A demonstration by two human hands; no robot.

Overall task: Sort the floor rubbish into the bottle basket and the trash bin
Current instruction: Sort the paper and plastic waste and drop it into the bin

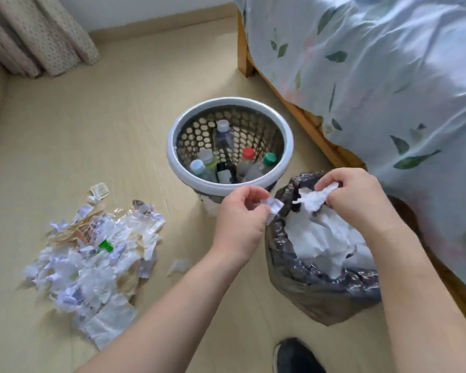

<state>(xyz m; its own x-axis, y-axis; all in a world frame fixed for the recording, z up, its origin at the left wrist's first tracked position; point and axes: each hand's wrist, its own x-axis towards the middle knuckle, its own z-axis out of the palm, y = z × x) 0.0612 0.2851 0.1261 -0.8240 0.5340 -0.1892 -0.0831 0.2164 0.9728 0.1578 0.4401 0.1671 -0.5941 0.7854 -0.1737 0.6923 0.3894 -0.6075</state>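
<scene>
A round white-rimmed mesh bottle basket [288,146] stands on the floor and holds several capped plastic bottles [223,138]. To its right is the trash bin [320,294], lined with a dark bag and filled with crumpled white paper. My left hand [240,219] pinches a small paper scrap [273,205] at the bin's left rim. Over the bin's far edge, my right hand [355,195] pinches a crumpled white tissue [314,199]. A heap of torn paper and wrappers [94,254] lies on the floor at the left.
A bed with a wooden frame [323,138] and a leaf-print cover [388,76] runs along the right. Curtains [38,36] hang at the back left. My dark shoe [296,356] is at the bottom. One loose scrap [179,266] lies between heap and bin.
</scene>
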